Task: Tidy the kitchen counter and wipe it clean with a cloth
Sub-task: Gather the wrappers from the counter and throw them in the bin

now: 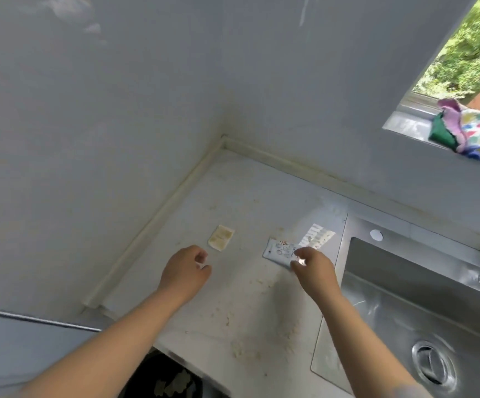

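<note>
Litter lay on the stained counter: a white sachet just left of the sink, and a beige packet further left. The right hand pinched the sachet's near edge. It looked light, thin and limp, best lifted by an edge. The left hand was curled; whether it held anything could not be told. Cloths lay far right.
</note>
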Action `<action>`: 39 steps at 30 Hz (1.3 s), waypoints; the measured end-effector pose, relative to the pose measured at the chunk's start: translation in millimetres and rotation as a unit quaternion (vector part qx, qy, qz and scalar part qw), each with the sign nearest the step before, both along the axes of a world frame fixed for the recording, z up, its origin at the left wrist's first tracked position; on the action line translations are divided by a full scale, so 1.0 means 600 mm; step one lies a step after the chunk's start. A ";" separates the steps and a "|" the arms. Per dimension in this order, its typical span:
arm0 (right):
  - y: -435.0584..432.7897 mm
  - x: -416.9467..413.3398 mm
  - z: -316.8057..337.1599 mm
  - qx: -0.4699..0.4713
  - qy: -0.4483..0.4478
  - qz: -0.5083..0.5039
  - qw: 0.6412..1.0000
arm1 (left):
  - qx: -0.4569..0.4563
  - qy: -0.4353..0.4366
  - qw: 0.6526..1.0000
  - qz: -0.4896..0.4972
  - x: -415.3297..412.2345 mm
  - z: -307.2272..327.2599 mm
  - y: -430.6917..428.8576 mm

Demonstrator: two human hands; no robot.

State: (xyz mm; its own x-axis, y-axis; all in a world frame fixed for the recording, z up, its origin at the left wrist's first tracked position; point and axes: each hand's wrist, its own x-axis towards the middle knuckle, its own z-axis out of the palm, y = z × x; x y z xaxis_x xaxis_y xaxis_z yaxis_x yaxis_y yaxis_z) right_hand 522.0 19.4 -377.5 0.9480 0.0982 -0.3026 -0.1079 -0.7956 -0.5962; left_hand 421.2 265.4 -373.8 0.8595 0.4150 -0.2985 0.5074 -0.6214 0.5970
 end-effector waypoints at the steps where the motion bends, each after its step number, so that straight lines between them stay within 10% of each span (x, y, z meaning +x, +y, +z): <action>1: -0.003 0.018 -0.010 -0.012 0.001 0.012 1.000 | 0.017 0.011 1.000 0.000 0.019 -0.007 -0.004; 21: 0.022 0.089 -0.088 -0.106 0.001 0.065 0.992 | 0.155 0.143 0.977 -0.013 0.184 -0.069 -0.012; 39: 0.113 -0.184 -0.004 0.110 0.007 -0.015 0.994 | -0.097 0.008 0.990 0.100 -0.055 -0.053 0.044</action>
